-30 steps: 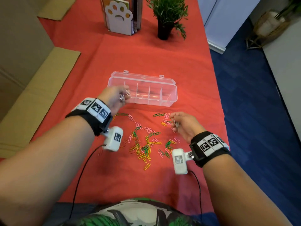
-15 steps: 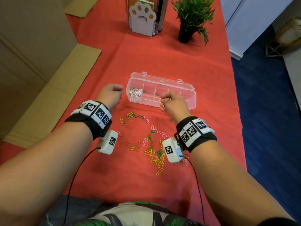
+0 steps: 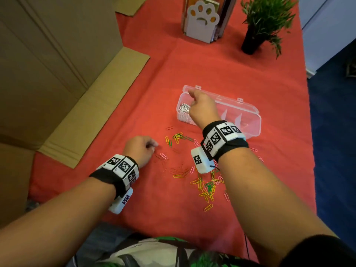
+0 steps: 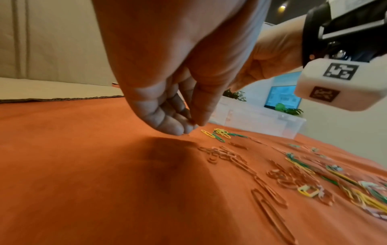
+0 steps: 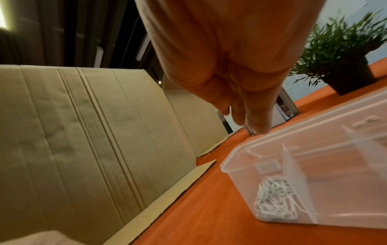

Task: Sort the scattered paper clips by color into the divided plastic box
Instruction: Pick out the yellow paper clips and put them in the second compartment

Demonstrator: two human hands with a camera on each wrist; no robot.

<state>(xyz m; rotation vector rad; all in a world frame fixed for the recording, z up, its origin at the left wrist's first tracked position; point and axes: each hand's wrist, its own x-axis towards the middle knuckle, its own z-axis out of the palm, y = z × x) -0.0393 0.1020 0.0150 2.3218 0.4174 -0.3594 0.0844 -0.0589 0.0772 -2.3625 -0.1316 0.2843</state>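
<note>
A clear divided plastic box (image 3: 250, 110) (image 5: 230, 159) (image 4: 261, 119) lies open on the red cloth. Silver clips (image 3: 184, 108) (image 5: 274, 202) fill its leftmost compartment. My right hand (image 3: 200, 106) (image 5: 249, 122) hovers over that end, its fingertips pinched on a small silver clip. Yellow, green, pink and red paper clips (image 3: 204, 182) (image 4: 314, 174) lie scattered on the cloth in front of the box. My left hand (image 3: 141, 149) (image 4: 188, 126) hangs just above the cloth at the left edge of the scatter, near red clips (image 3: 161, 157). Its thumb meets its curled fingers, and no clip shows between them.
A large cardboard box (image 3: 57, 74) with a folded-out flap (image 3: 100, 105) stands along the left. A potted plant (image 3: 254, 35) and a paw-print book stand (image 3: 202, 22) are at the back. The table's right edge drops to blue floor (image 3: 337, 151).
My right hand moved left along the box to the leftmost compartment. My left hand drew back from beside the box to the left edge of the scattered clips.
</note>
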